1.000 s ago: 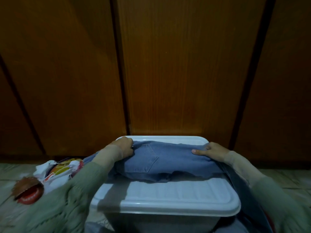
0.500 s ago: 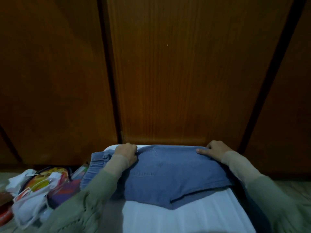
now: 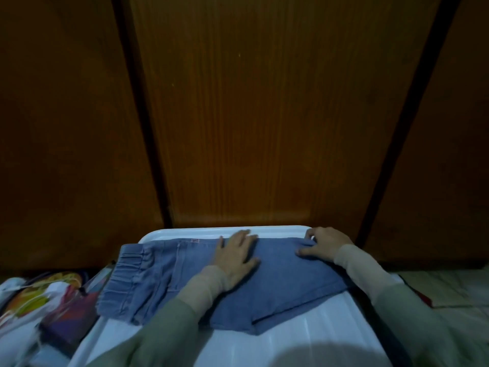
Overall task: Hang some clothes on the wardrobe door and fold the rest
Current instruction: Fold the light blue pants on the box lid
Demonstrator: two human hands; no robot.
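jeans part-folded along white bin lid's far edge, left hand flat pressing them, right hand pinching a fold; more folds left, nothing visibly hung.

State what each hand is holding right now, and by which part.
The left hand lies flat on the middle of the folded jeans, holding nothing. The right hand pinches the jeans at their far right corner.

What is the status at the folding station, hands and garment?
Left hand flat on the blue jeans. Right hand pinching their far right edge. Jeans folded on the white bin lid. Nothing blocking.
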